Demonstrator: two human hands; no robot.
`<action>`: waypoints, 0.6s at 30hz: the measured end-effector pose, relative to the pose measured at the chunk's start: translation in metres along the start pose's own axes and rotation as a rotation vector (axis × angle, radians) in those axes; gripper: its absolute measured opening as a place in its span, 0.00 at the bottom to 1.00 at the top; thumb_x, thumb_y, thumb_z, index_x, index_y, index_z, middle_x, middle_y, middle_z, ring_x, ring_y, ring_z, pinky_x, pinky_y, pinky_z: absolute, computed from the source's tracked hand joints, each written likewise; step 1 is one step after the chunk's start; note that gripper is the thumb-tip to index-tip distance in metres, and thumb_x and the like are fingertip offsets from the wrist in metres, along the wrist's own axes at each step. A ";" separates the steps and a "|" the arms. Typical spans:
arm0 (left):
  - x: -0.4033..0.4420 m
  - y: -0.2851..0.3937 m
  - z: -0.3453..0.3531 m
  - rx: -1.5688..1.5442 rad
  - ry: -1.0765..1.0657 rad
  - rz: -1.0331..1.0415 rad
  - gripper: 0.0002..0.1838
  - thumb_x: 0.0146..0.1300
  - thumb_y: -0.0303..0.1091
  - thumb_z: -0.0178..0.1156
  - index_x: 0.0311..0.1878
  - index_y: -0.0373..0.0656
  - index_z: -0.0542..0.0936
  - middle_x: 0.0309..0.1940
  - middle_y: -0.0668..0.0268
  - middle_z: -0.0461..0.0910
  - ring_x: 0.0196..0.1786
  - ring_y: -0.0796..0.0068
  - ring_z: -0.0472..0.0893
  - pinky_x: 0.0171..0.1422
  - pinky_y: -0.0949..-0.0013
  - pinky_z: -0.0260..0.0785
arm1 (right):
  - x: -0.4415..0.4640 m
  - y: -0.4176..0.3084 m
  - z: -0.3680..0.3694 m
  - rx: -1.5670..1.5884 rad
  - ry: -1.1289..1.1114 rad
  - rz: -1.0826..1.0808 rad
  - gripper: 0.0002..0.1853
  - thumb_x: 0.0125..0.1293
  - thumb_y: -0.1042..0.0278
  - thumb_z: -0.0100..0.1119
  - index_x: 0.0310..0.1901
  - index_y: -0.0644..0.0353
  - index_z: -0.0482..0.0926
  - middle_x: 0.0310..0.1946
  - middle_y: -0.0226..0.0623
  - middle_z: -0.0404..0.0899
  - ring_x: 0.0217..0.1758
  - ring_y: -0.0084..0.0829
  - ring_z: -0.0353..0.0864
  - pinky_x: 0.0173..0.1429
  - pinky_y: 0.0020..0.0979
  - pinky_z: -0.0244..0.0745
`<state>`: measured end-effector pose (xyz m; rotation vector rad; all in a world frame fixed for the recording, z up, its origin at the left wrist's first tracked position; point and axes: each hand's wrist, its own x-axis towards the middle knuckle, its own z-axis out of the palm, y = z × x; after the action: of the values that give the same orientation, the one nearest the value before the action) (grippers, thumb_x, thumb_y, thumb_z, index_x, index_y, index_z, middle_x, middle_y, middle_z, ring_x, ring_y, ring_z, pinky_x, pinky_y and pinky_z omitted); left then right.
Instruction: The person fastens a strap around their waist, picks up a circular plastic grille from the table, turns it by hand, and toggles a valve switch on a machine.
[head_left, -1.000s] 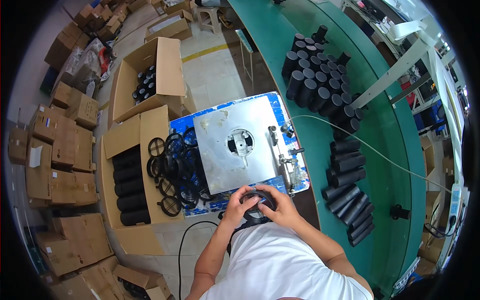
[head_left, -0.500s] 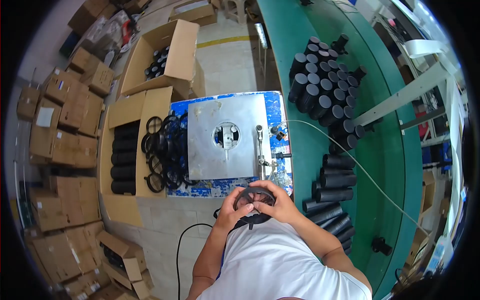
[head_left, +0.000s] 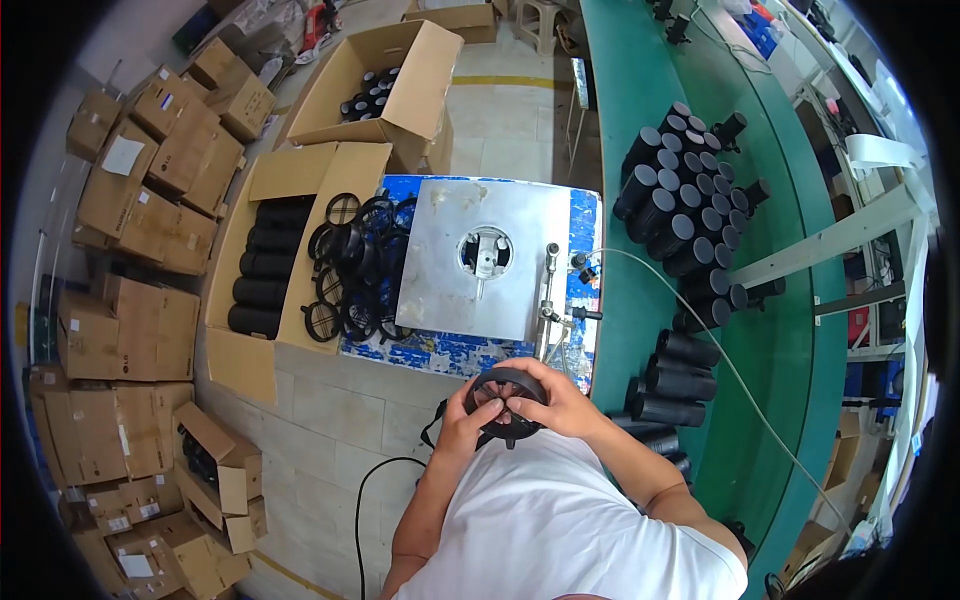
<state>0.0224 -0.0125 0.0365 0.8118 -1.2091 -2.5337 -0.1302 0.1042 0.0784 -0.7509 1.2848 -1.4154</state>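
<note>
Close to my body, a black plastic ring with spokes [head_left: 511, 441] is held between both hands, in front of the bench. My left hand [head_left: 462, 420] grips its left side, thumb pressed in toward the centre. On the other side my right hand [head_left: 562, 402] is wrapped around the rim, and its thumb also reaches the middle. Beyond them lies a square metal plate [head_left: 440, 290] with a round opening that shows a metal fixture [head_left: 487, 255]. A pile of similar black rings [head_left: 350, 255] sits left of the plate.
An open carton [head_left: 235, 350] at the left holds black cylinders [head_left: 265, 265]. Several more cylinders [head_left: 685, 225] stand or lie on the green table [head_left: 770, 420] at the right. A metal lever tool [head_left: 550, 290] and a thin hose [head_left: 740, 385] are beside the plate. Cardboard boxes [head_left: 110, 430] are stacked far left.
The camera view has shifted, so the bench appears higher and the green table further right. Both hands still hold the ring, which is now tilted more toward the camera.
</note>
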 end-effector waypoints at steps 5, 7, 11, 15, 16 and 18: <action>0.002 0.007 -0.005 -0.095 -0.006 0.046 0.18 0.57 0.31 0.62 0.50 0.37 0.76 0.36 0.67 0.78 0.37 0.79 0.78 0.42 0.76 0.72 | 0.003 -0.009 0.004 0.220 -0.030 0.017 0.22 0.70 0.71 0.54 0.63 0.67 0.67 0.51 0.38 0.77 0.55 0.27 0.77 0.62 0.31 0.71; 0.003 0.006 -0.006 -0.114 -0.010 0.016 0.18 0.56 0.30 0.62 0.50 0.37 0.76 0.37 0.67 0.78 0.37 0.79 0.78 0.42 0.76 0.72 | 0.001 -0.001 0.001 0.169 0.005 -0.001 0.21 0.70 0.69 0.55 0.61 0.66 0.68 0.48 0.38 0.79 0.50 0.26 0.79 0.57 0.29 0.73; 0.007 -0.006 -0.014 -0.131 -0.062 -0.003 0.17 0.56 0.30 0.62 0.49 0.37 0.76 0.37 0.66 0.79 0.37 0.78 0.78 0.40 0.75 0.72 | -0.005 -0.003 -0.004 0.105 0.051 0.012 0.19 0.70 0.68 0.56 0.59 0.66 0.71 0.45 0.37 0.81 0.47 0.24 0.79 0.54 0.28 0.74; 0.003 -0.013 -0.012 -0.195 0.011 -0.010 0.15 0.57 0.30 0.62 0.47 0.37 0.76 0.36 0.65 0.79 0.34 0.78 0.78 0.39 0.75 0.72 | -0.009 0.003 -0.010 0.092 0.111 0.017 0.13 0.69 0.73 0.56 0.53 0.67 0.75 0.43 0.35 0.81 0.47 0.23 0.79 0.53 0.26 0.74; 0.002 -0.012 -0.012 -0.213 0.012 -0.033 0.14 0.57 0.30 0.62 0.46 0.38 0.76 0.36 0.65 0.79 0.34 0.78 0.78 0.39 0.75 0.72 | -0.009 0.004 -0.013 0.013 0.141 0.006 0.11 0.69 0.73 0.57 0.50 0.67 0.77 0.42 0.35 0.81 0.45 0.22 0.79 0.52 0.26 0.74; 0.002 -0.013 -0.013 -0.227 0.009 -0.060 0.13 0.58 0.31 0.62 0.45 0.37 0.76 0.35 0.64 0.79 0.33 0.78 0.77 0.38 0.74 0.71 | -0.009 0.007 -0.022 -0.149 0.200 -0.016 0.08 0.68 0.73 0.58 0.45 0.67 0.79 0.40 0.34 0.81 0.43 0.21 0.79 0.50 0.25 0.73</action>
<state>0.0291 -0.0138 0.0192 0.8142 -0.8847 -2.6496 -0.1459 0.1204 0.0687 -0.7335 1.5561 -1.4475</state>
